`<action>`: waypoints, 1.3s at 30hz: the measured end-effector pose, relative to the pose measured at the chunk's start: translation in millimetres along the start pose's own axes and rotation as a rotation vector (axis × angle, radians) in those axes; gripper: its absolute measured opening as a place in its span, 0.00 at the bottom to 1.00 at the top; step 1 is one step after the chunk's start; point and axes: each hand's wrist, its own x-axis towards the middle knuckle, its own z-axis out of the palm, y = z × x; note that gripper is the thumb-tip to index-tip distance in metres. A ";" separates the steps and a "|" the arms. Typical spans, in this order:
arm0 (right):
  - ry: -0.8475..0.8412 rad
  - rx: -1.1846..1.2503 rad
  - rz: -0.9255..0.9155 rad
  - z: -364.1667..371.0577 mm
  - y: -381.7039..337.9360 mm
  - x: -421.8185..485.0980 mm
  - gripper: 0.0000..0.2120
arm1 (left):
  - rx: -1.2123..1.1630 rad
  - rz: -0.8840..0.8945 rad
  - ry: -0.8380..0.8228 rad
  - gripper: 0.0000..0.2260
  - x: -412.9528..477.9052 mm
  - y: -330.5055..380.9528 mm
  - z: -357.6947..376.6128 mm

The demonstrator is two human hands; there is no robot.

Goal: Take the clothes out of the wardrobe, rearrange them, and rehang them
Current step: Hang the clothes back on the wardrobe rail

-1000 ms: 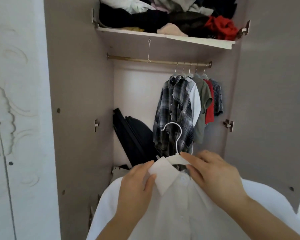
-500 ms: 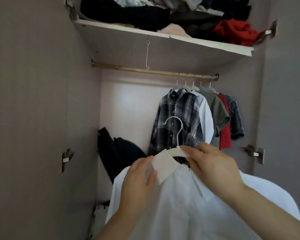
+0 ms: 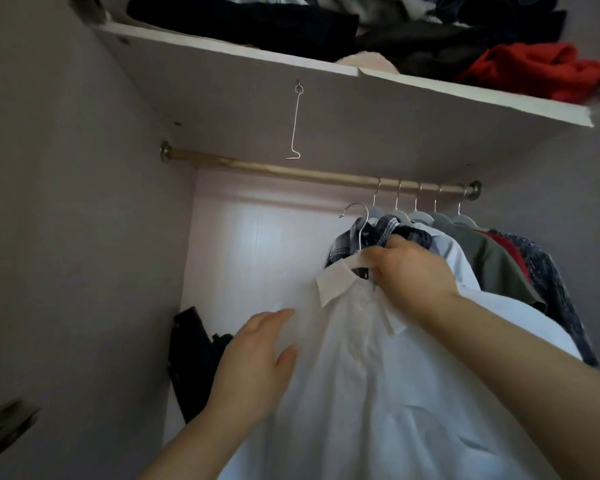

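I read step as rehanging. Right hand (image 3: 413, 275) grips white plastic hanger with steel hook (image 3: 359, 260); white collared shirt (image 3: 378, 375) hangs below that hand. Left hand (image 3: 257, 362) flat, fingers straight, at shirt's edge. Next I need hook raised over brass rail (image 3: 291, 171) above.

Thin wire hook (image 3: 294, 126) high at centre; black bag (image 3: 194, 362) low left; blurred hinge (image 3: 7, 424) bottom-left

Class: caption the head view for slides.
Right hand grips the hanger of a white shirt below the rail; left hand open alongside.
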 end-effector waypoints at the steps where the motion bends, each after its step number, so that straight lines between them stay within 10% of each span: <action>1: 0.002 -0.018 -0.001 7.8 6.3 19.6 0.14 | 0.015 0.004 0.024 0.21 14.9 -6.0 5.7; 19: 0.021 -0.010 0.213 107.8 53.9 231.8 0.16 | 0.194 0.107 0.184 0.21 139.5 -89.0 72.6; 39: -0.159 0.077 -0.182 160.0 -77.6 46.5 0.20 | 0.300 -0.205 -0.021 0.23 42.1 -89.2 24.2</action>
